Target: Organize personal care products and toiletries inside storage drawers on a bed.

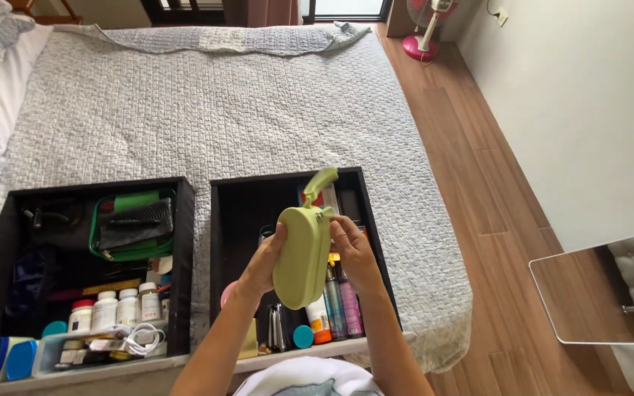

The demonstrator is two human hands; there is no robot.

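Both hands (262, 268) (352, 253) grip green pouch (302, 257), long axis upright, strap end up

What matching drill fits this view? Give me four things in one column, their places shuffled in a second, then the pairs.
Things:
1. green pouch
2. white pill bottles
3. pink fan
4. black clutch

Places:
A. on the wooden floor by the wall
B. held between both hands over the right drawer
C. front of the left drawer
D. lying on a green-edged case in the left drawer

Pairs: 1-B, 2-C, 3-A, 4-D
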